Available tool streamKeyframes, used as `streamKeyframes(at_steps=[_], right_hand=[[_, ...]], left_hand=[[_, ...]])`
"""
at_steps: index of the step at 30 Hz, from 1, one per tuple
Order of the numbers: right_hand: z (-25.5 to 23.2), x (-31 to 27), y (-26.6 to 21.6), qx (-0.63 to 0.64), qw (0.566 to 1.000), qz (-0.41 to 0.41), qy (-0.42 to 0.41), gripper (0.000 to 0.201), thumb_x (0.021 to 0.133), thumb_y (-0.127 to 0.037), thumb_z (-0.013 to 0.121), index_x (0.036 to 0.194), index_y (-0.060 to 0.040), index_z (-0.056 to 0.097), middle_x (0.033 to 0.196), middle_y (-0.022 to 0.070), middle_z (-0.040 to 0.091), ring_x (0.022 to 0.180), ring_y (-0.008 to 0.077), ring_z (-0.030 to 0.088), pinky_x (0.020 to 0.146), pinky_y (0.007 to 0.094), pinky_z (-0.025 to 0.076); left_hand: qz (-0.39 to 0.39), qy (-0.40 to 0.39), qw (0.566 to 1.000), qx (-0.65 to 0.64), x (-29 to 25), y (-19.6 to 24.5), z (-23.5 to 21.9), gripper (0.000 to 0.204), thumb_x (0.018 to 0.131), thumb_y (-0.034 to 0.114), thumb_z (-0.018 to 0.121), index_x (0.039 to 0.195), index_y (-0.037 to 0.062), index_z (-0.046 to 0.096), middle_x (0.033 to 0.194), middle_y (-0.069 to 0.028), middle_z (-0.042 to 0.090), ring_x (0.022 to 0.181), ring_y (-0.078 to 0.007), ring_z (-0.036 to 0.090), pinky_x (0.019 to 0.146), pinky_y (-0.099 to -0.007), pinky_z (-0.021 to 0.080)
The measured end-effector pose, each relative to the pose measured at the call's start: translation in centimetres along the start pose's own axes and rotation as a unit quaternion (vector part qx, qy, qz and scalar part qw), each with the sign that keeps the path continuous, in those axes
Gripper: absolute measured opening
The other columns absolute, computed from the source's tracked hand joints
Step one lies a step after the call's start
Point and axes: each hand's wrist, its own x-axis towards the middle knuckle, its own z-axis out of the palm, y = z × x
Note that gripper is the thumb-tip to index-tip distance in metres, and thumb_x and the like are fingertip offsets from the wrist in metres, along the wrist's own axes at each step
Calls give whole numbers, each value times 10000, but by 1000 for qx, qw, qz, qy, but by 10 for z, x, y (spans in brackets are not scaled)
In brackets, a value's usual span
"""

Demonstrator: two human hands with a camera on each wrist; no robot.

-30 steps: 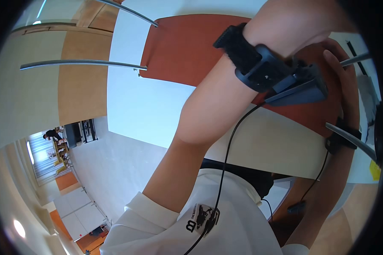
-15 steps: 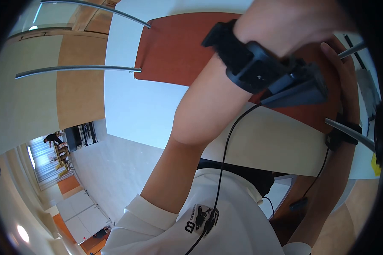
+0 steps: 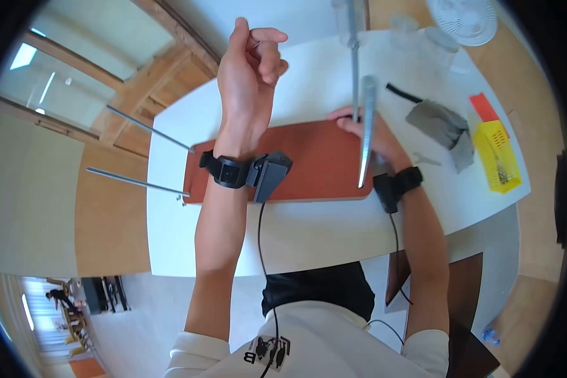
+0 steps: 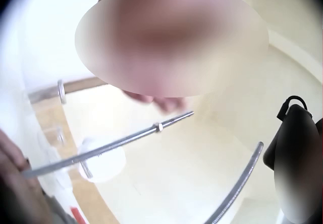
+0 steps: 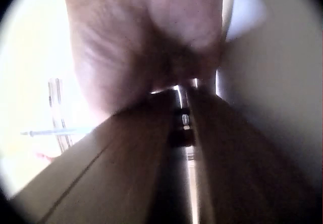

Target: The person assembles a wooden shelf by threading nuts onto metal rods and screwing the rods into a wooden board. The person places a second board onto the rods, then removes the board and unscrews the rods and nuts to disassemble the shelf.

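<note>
A reddish-brown board (image 3: 315, 157) lies on the white table (image 3: 321, 236), with metal rods rising from its corners: two at the left (image 3: 151, 129), two at the right (image 3: 366, 135). My left hand (image 3: 252, 63) is raised above the board's far edge, thumb and index finger extended, other fingers loosely bent, nothing visible in it. The left wrist view shows threaded rods, one with a nut (image 4: 158, 127); that hand (image 4: 156, 103) is mostly blurred. At the board's far right corner my right hand (image 3: 365, 129) grips the edge beside a rod; its palm (image 5: 146, 47) hides the fingertips in the right wrist view.
To the right are a grey cloth (image 3: 441, 123), a wrench-like tool (image 3: 427, 159), a yellow basket (image 3: 498, 157) with small metal pieces and a red item (image 3: 483, 107). Clear containers (image 3: 442, 41) and a white fan-like object (image 3: 465, 19) stand at the far right.
My left hand has moved from the board's right end to the left and up into the air. The head view has shifted, showing more of the table. My right hand remains at the board's right end.
</note>
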Motion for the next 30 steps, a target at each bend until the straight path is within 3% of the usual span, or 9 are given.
streamKeyframes(at_steps=[4, 7, 9, 10, 14, 19, 23, 26, 30], right_hand=[[2, -7, 9, 21, 999, -36, -9, 212, 966, -130, 666, 1129, -31, 759, 973, -9, 710, 935, 80, 619, 884, 262, 490], [-5, 1, 16, 36, 998, -25, -34, 232, 978, -135, 659, 1163, -24, 746, 1066, 39, 747, 977, 93, 645, 932, 270, 500], [-5, -4, 7, 32, 999, -15, -21, 233, 977, -125, 659, 1166, -20, 745, 1077, 43, 748, 976, 95, 647, 934, 266, 499], [-6, -3, 6, 32, 999, -22, -16, 233, 977, -125, 659, 1166, -20, 745, 1077, 43, 748, 976, 95, 647, 934, 266, 499], [-2, 0, 17, 38, 998, -46, -32, 230, 971, -126, 668, 1158, -23, 753, 1066, 42, 748, 977, 100, 650, 926, 263, 499], [-5, -2, 11, 48, 998, -20, -21, 226, 974, -144, 670, 1143, -25, 760, 1068, 36, 748, 975, 100, 652, 926, 263, 501], [-6, -3, 8, 41, 998, -50, -24, 230, 973, -154, 676, 1144, -25, 760, 1065, 33, 749, 974, 99, 652, 919, 261, 498], [-7, -7, 6, 39, 999, -24, -17, 233, 973, -148, 674, 1151, -23, 757, 1065, 29, 748, 982, 98, 653, 931, 261, 498], [-5, -4, 10, 43, 998, -40, -28, 218, 969, -134, 676, 1139, -39, 774, 1086, 38, 758, 1020, 115, 663, 956, 277, 502]], left_hand=[[-9, 431, 865, 258, 89, -60, 128, 630, 1131, 453, 302, 1262, -55, 651, 749, 35, 553, 670, -97, 484, 678, -244, 406], [4, 471, 774, 424, 46, -30, 111, 639, 1126, 470, 310, 1210, -41, 684, 774, 25, 574, 700, -105, 505, 673, -259, 420], [-42, 189, 951, 240, -3, 28, 42, 681, 1114, 520, 315, 1198, -34, 702, 784, 17, 584, 714, -109, 516, 666, -269, 428], [4, 464, 746, 478, 40, -16, 89, 701, 1107, 552, 312, 1153, -25, 709, 753, 26, 547, 686, -88, 479, 632, -248, 400], [-10, 481, 825, 296, 80, -40, 124, 680, 1108, 556, 308, 1024, 5, 696, 772, 9, 567, 677, -65, 445, 604, -226, 367], [25, 467, 722, 510, 59, -26, 100, 762, 1081, 646, 273, 1119, 0, 676, 1099, -115, 710, 872, -145, 575, 874, -297, 474], [-59, 342, 836, 425, 68, -31, 123, 779, 1075, 656, 279, 1195, -13, 660, 1162, -155, 704, 962, -173, 617, 947, -316, 481], [-106, 512, 628, 576, 43, 0, 113, 798, 1093, 612, 258, 1369, -65, 577, 1118, -200, 717, 1071, -238, 679, 1013, -360, 509], [18, 476, 807, 350, 99, -57, 143, 695, 1116, 537, 269, 1095, -7, 701, 614, 12, 523, 567, -102, 471, 570, -259, 393]])
